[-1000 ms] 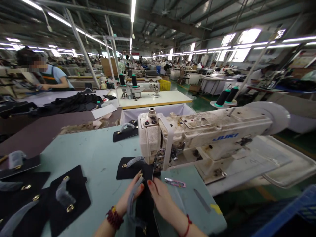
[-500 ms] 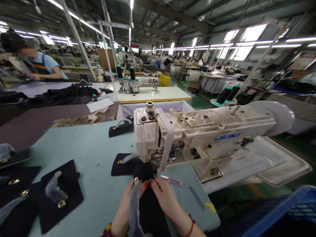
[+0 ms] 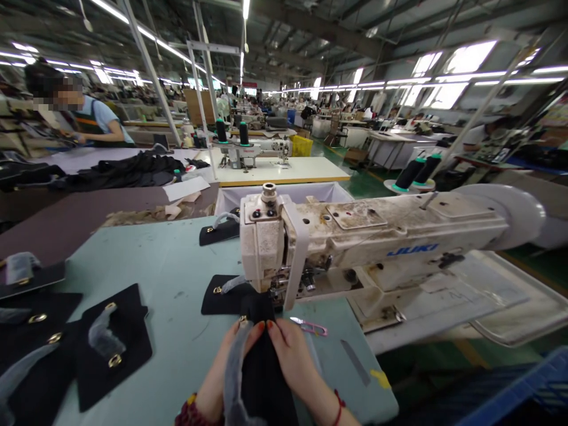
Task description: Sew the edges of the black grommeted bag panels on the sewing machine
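Observation:
A black fabric piece (image 3: 266, 373) with a grey strap and a brass ring lies under the needle of a white JUKI sewing machine (image 3: 355, 242). My left hand (image 3: 224, 370) presses on its left side, fingers together by the ring and the grey strap. My right hand (image 3: 295, 361) lies flat on its right side, fingertips close to the presser foot. Another black piece (image 3: 219, 296) sits just left of the needle.
Pink thread snips (image 3: 310, 325) lie right of my hands. Several black pieces with rings (image 3: 106, 343) are stacked at the left on the pale green table (image 3: 168, 278). One more black piece (image 3: 219, 231) lies behind the machine. A person in blue (image 3: 84, 118) works far left.
My hands and the black piece have pulled a little back toward me, then held near the needle. The view has shifted slightly.

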Action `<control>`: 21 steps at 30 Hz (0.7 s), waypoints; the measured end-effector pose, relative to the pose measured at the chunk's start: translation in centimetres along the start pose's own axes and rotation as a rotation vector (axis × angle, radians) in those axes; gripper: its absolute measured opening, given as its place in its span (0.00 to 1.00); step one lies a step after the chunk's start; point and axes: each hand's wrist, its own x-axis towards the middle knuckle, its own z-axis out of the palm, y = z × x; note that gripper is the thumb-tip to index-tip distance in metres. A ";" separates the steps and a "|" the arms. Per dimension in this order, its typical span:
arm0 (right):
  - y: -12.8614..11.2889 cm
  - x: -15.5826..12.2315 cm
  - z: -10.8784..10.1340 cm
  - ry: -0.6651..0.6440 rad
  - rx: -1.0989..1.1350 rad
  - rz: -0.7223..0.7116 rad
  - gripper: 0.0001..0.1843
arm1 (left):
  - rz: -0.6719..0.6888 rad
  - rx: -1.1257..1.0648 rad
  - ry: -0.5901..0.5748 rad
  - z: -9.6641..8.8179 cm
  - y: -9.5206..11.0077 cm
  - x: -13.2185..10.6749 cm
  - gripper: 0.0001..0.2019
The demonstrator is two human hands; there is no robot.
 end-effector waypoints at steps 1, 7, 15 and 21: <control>-0.1 0.0 0.0 0.005 -0.005 -0.004 0.25 | -0.001 -0.018 0.016 -0.2 -0.2 0.1 0.34; 0.3 0.2 0.6 0.048 -0.052 -0.021 0.25 | 0.013 0.015 0.064 -0.8 -0.2 -1.5 0.40; 0.3 -1.6 -0.3 -0.070 0.224 0.098 0.25 | -0.052 -0.085 -0.030 0.7 2.4 -2.4 0.35; 1.1 -4.5 -1.0 -0.205 0.546 0.416 0.39 | -0.231 -0.213 -0.100 0.7 3.5 -3.4 0.33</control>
